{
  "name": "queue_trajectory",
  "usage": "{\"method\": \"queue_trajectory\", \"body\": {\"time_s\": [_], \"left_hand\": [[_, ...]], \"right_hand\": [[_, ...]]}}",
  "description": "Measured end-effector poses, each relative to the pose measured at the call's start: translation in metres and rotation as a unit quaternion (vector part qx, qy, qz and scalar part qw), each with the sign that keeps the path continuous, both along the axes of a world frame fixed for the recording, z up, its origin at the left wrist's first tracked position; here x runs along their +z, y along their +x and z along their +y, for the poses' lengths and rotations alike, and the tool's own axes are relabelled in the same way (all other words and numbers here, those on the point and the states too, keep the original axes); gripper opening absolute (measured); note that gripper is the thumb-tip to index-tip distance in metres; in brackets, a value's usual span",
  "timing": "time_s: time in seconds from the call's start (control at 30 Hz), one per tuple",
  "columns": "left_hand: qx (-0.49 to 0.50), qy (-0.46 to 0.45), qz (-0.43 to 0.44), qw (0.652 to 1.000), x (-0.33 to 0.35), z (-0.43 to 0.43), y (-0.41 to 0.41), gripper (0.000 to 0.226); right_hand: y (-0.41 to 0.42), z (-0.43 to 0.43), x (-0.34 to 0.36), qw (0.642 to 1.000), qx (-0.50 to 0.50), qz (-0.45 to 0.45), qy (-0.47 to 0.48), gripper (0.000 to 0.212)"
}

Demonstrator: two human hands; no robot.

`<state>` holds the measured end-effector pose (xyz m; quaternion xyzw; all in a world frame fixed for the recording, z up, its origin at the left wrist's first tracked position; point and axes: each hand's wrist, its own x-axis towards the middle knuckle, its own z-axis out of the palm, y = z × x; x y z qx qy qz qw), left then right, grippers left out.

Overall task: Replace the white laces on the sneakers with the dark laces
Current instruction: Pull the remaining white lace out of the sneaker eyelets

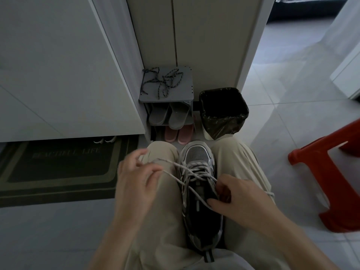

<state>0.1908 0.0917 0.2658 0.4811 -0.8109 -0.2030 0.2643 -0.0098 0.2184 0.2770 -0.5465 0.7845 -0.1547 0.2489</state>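
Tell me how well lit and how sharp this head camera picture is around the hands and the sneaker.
Head view: dim overall, with soft glare on the glossy pale floor tiles at upper right; head view: the left hand is motion-blurred, the right hand sharper; head view: the grey and black sneaker and its white lace read clearly, though its opening is in shadow.

A grey shoe rack (187, 88) stands at upper centre, against a pale wall. It holds grey slippers (169, 114) on one shelf, with pink slippers (179, 134) below them. Just right of it is a bin (224, 114) with a dark liner. A red stool (331, 172) sits at the right edge on the tiled floor (292, 94). A dark doormat (58, 168) lies at the left, below a white cabinet (58, 75).
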Motion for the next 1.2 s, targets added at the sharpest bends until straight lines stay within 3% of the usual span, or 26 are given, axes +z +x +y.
{"method": "queue_trajectory", "body": {"time_s": [0.1,0.23,0.37,0.63,0.7,0.8,0.9,1.07,1.2], "left_hand": [[0.02,0.027,-0.024,0.999,0.0,-0.008,0.006,0.011],[-0.096,-0.025,-0.118,0.988,-0.003,0.012,-0.004,0.03],[-0.169,-0.084,-0.117,0.975,-0.009,0.026,-0.017,0.01],[-0.017,-0.048,-0.119,0.992,-0.011,-0.008,0.002,0.005],[-0.02,-0.039,-0.116,0.992,-0.014,-0.007,0.004,0.007],[-0.116,-0.082,-0.126,0.982,-0.019,0.009,-0.005,0.023],[-0.173,-0.103,-0.104,0.974,-0.023,0.024,-0.015,0.022],[-0.124,-0.12,-0.087,0.981,-0.019,0.014,-0.013,0.017],[-0.024,-0.065,-0.113,0.991,-0.022,-0.016,0.007,0.02]], "right_hand": [[0.0,0.001,0.001,1.0,-0.002,0.005,0.001,0.034],[0.0,-0.002,0.002,1.0,0.012,0.014,0.014,0.033],[0.001,-0.001,0.003,1.0,0.018,0.016,0.017,0.032],[-0.001,0.0,0.0,1.0,-0.008,-0.009,0.01,0.032],[-0.001,-0.001,0.0,1.0,-0.005,-0.003,0.012,0.033],[-0.002,-0.002,0.0,1.0,0.001,-0.003,0.019,0.034],[-0.001,-0.002,0.0,1.0,0.008,-0.003,0.023,0.033],[-0.001,-0.001,0.0,1.0,-0.007,-0.021,0.011,0.032],[-0.002,-0.001,0.001,1.0,0.0,-0.014,0.016,0.032]]}}
